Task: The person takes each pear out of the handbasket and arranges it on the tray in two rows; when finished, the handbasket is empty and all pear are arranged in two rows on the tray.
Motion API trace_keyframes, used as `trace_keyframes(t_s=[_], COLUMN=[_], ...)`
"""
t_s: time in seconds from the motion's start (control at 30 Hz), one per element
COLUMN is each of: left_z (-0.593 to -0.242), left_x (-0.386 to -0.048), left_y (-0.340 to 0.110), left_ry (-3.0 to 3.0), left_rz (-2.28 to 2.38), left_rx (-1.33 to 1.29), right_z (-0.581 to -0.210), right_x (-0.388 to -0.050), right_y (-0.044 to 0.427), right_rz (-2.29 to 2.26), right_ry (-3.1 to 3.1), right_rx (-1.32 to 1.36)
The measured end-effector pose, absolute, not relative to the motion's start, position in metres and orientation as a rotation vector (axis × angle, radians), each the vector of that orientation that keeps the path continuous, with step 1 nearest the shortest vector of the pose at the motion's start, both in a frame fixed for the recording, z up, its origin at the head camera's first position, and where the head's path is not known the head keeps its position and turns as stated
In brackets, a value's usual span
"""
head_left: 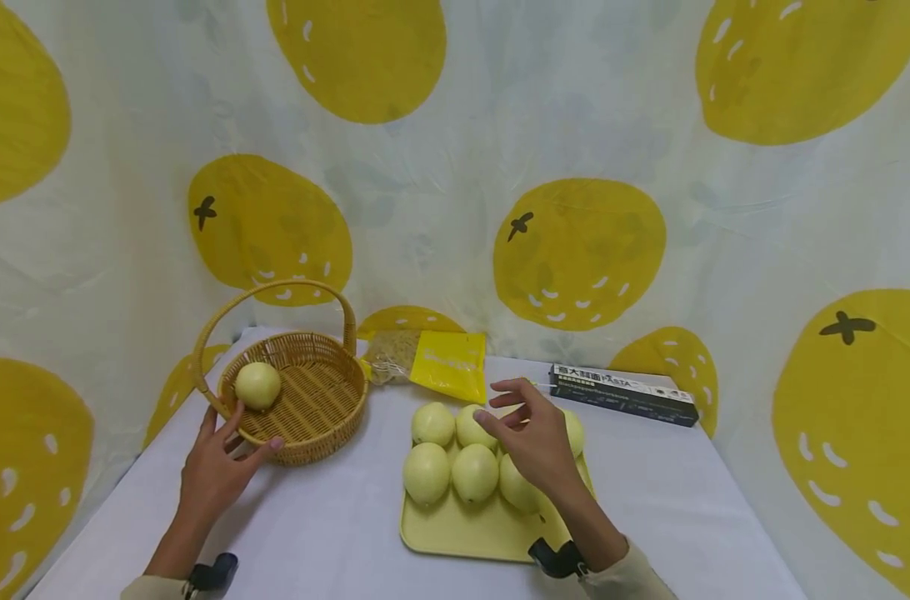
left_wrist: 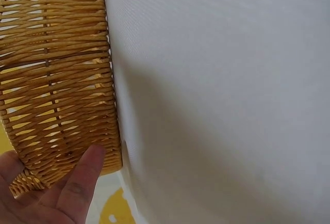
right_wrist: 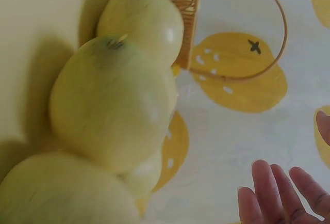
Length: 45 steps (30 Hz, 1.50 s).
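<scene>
A pale yellow-green pear lies at the left inside a wicker basket with a tall arched handle. My left hand touches the basket's near left side, by the foot of the handle. Against the woven wall, one fingertip shows in the left wrist view. My right hand hovers over a yellow tray, fingers parted and slightly bent, with nothing held. Several more pears stand on the tray in rows, partly hidden by this hand. Close pears fill the right wrist view's left side.
Behind the tray lies a yellow bag with a see-through part. A black and white pasta box lies at the back right. White cloth covers the table, and a fruit-printed curtain hangs behind.
</scene>
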<state>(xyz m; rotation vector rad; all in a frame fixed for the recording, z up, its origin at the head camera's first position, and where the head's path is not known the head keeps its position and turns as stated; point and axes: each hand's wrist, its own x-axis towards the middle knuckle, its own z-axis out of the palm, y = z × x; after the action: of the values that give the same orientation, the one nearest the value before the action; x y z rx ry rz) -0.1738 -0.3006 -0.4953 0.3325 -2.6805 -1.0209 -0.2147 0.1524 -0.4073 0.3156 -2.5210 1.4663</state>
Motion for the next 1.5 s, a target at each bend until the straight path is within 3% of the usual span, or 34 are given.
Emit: trace_keyframes(t_s=[0.7,1.03,1.5], left_z=[-0.498,-0.499,-0.497], left_x=[-0.173,-0.175,-0.175], left_y=[-0.297,-0.297,-0.296], left_ry=[-2.662,-2.661,-2.641], left_rz=[-1.036,-1.02,-0.975], left_rx=[0.36,0.364,0.325], right_z=[-0.389,-0.4,-0.432], right_x=[-0.214,-0.223,-0.246], right_y=[0.042,-0.007,-0.082], right_rz=[1.748,1.78,1.906], right_ry=[-2.443,-2.42,-2.438], right_rx=[0.638,0.736,0.654])
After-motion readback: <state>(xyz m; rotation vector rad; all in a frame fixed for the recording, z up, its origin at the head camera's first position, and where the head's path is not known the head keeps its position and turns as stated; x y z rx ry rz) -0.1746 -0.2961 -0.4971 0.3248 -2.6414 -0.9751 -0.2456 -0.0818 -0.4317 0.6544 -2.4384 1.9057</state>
